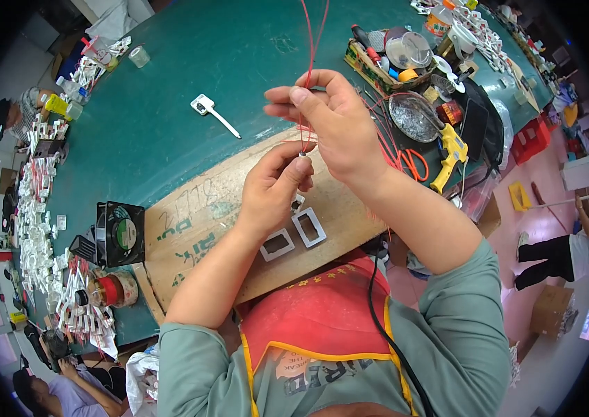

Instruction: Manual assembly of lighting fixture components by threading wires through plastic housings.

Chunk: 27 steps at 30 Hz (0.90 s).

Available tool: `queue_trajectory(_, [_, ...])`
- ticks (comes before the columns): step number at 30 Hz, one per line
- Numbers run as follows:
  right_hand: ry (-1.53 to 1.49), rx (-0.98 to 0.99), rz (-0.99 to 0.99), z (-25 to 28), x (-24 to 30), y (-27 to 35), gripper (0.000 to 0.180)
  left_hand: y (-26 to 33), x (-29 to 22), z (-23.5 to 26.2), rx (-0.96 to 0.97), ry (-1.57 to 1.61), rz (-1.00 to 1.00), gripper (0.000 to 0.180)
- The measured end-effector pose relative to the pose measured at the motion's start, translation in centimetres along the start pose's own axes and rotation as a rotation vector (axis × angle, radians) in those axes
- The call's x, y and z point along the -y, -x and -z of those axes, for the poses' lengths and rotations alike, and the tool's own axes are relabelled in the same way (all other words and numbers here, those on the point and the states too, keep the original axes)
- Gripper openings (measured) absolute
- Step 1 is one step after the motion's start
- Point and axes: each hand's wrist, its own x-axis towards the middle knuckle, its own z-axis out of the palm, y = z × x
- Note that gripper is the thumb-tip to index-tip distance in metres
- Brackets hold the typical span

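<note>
Above the wooden board (197, 208), my left hand (271, 187) is closed, pinching a small silvery part (303, 157) at the lower end of thin red wires (310, 52). My right hand (342, 121) is just above and to the right, thumb and fingers closed round the same wires, which run up past it. Close below my left hand lie two rectangular frames, a grey-white one (320, 238) and a paler one (275, 258). Beyond the board, a white plastic piece with a long stem (218, 118) rests on the green table (169, 90).
At left stand a black fan (120, 234) and a jar (124, 288), with heaped white parts (37, 229) along the edge. At right are a yellow glue gun (453, 154), orange-handled scissors (414, 165), a round tin (413, 115) and a crowded box (371, 66). Other people sit or stand around.
</note>
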Motion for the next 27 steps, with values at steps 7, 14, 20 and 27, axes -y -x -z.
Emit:
queue_trajectory(7, [-0.074, 0.014, -0.061, -0.8, 0.0, 0.7, 0.021, 0.1, -0.3, 0.1, -0.063, -0.012, 0.014, 0.025])
queue_trajectory(14, [-0.105, 0.0, -0.122, -1.2, 0.5, 0.8, 0.016, 0.4, -1.4, -0.5, -0.094, -0.086, 0.012, 0.022])
queue_trajectory(20, [0.19, 0.176, -0.131, -0.1, 1.0, 0.9, 0.021, 0.6, -1.7, 0.1, -0.055, -0.111, 0.002, 0.018])
queue_trajectory(27, [0.448, 0.299, -0.34, 2.6, 3.6, 0.8, 0.018, 0.1, -1.6, 0.8, -0.019, -0.03, 0.026, 0.018])
